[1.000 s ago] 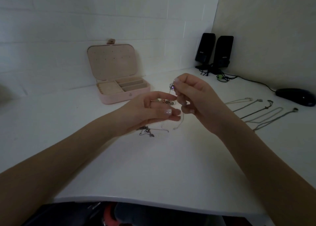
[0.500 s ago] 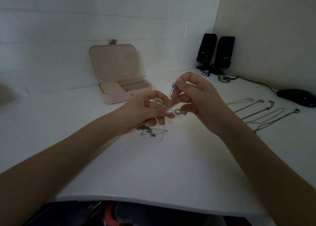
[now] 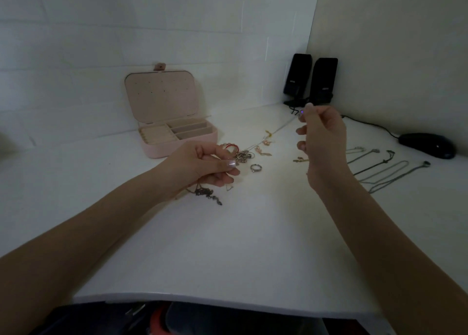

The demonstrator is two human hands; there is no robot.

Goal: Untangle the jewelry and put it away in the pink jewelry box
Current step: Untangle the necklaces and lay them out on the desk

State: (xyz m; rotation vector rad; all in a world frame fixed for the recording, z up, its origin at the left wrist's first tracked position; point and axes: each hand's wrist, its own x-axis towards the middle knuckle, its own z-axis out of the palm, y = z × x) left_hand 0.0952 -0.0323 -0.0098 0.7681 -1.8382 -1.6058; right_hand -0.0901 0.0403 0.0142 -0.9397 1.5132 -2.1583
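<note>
White worktop point(image 3: 228, 246) in a tiled corner carries the open pink jewelry box point(image 3: 174, 134). Raised right hand point(image 3: 323, 142) pinches a purple pendant point(image 3: 300, 113), its thin chain point(image 3: 281, 129) slanting down to the tangled jewelry point(image 3: 244, 156), which the left hand point(image 3: 202, 166) pinches with curled fingers.

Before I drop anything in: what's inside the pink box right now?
The pink jewelry box stands open; ring rolls on the left, three slots on the right, no jewelry visible. The slot floors are hidden behind the dividers.

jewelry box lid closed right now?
No. The pink jewelry box sits with its lid standing upright, leaving the compartments exposed.
</note>
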